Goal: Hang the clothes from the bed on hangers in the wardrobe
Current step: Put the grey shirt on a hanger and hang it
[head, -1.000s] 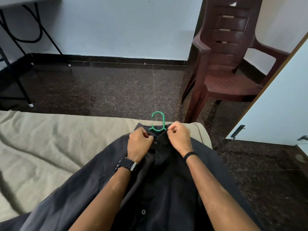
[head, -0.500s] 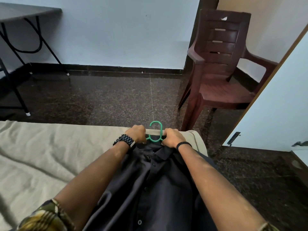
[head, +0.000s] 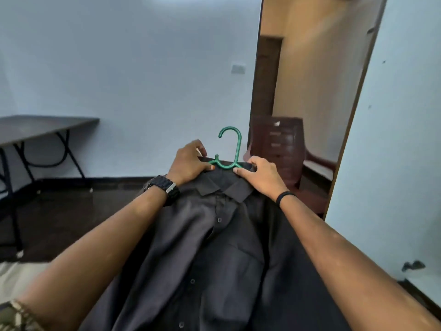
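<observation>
Both hands gripping dark shirt on green hanger, pale-blue wall, dark floor, folding table

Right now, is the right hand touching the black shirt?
Touching. In the head view the right hand grips the black shirt at its shoulder beside the green hanger, thumb pressed on the collar edge with no gap.

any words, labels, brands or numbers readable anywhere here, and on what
None can be read.
The wristwatch on the left wrist shows only its band, no face or brand.
The dark shirt and green hanger show no label.
The wall plate is blank or too blurred to tell.
</observation>
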`<state>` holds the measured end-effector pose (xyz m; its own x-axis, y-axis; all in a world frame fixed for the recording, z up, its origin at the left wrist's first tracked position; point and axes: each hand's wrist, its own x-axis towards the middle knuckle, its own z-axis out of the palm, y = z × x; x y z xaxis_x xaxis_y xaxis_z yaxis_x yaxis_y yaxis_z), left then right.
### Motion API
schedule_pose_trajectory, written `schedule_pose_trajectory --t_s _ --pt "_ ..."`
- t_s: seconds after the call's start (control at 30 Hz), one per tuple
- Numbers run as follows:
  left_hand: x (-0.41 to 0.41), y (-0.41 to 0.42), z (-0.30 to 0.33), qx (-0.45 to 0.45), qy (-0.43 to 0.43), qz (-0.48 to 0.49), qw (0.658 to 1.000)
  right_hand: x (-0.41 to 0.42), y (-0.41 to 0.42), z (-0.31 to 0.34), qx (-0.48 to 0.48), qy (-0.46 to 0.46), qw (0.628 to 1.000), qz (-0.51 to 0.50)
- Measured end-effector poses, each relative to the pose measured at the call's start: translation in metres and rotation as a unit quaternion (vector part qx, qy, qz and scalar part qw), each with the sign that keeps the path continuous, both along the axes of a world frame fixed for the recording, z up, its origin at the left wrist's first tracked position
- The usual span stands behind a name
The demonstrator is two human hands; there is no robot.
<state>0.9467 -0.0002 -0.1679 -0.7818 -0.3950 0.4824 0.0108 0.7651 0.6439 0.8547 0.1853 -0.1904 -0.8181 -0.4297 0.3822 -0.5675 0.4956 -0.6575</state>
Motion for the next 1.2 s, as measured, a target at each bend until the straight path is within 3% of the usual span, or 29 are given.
schedule_pose_trajectory --t_s 0.1,0.23,0.37,0.53,0.77,0.9,1.0,1.1,1.2 --pt "0.014 0.017 0.066 -0.065 0.076 -0.016 0.995 0.015 0.031 0.077 -0.03 0.025 0.997 0.062" --pt "0.036 0.037 0.135 -0.151 0.134 0.014 0.979 0.037 0.08 0.149 -0.063 -0.019 0.983 0.173" --pt "0.056 0.057 0.191 -0.256 0.18 0.063 0.948 0.064 0.122 0.203 0.047 0.056 0.993 0.095" --pt "0.072 0.078 0.238 -0.316 0.23 0.076 0.917 0.103 0.152 0.256 0.056 0.084 0.991 0.091" --pt "0.09 0.099 0.29 -0.176 0.244 -0.045 0.953 0.116 0.186 0.299 0.067 0.123 0.988 0.058" --pt "0.1 0.105 0.309 -0.107 0.268 -0.097 0.952 0.114 0.21 0.307 0.023 0.048 0.994 0.092" --pt "0.099 0.11 0.315 -0.096 0.272 -0.084 0.954 0.112 0.224 0.31 0.006 -0.038 0.991 0.127" --pt "0.092 0.119 0.313 -0.092 0.277 -0.068 0.954 0.115 0.233 0.318 0.053 -0.096 0.988 0.113" --pt "0.084 0.128 0.309 -0.094 0.305 -0.057 0.946 0.127 0.237 0.326 0.126 -0.063 0.989 0.051"
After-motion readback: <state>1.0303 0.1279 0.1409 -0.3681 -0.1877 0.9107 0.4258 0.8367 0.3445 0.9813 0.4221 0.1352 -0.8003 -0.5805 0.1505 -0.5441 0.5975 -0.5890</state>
